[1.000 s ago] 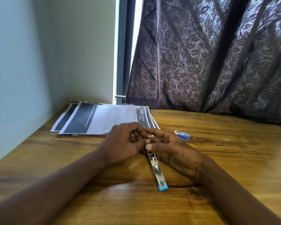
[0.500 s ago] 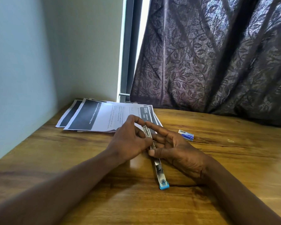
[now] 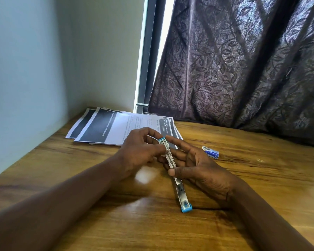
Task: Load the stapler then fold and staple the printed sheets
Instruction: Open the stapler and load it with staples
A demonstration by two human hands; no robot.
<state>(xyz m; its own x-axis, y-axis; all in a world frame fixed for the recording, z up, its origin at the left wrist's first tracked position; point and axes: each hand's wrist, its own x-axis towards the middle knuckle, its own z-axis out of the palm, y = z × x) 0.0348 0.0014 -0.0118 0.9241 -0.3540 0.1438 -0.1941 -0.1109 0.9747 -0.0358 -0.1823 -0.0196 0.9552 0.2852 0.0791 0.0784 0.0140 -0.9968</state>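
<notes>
- The printed sheets [image 3: 120, 127] lie flat and unfolded in a loose stack at the far left of the counter [image 3: 43, 160], by the wall. They sit just beyond both hands and neither hand touches them.
- The left hand [image 3: 140, 151] has its fingers curled, pinching at the far half of the stapler [image 3: 179, 185]. Whether a strip of staples sits between the fingertips is too small to tell.
- The stapler is swung open into one long strip. Its long axis runs from the far blue end between the two hands to the near blue end, which rests on the counter closest to the person.
- The right hand [image 3: 201, 169] grips the stapler's middle, thumb on top and fingers stretched along behind it.
- A small staple box [image 3: 210, 152] lies on the counter just right of the right hand, which is the nearer one to it.
- Loading looks unfinished. Folding would mean a reach forward and left.
</notes>
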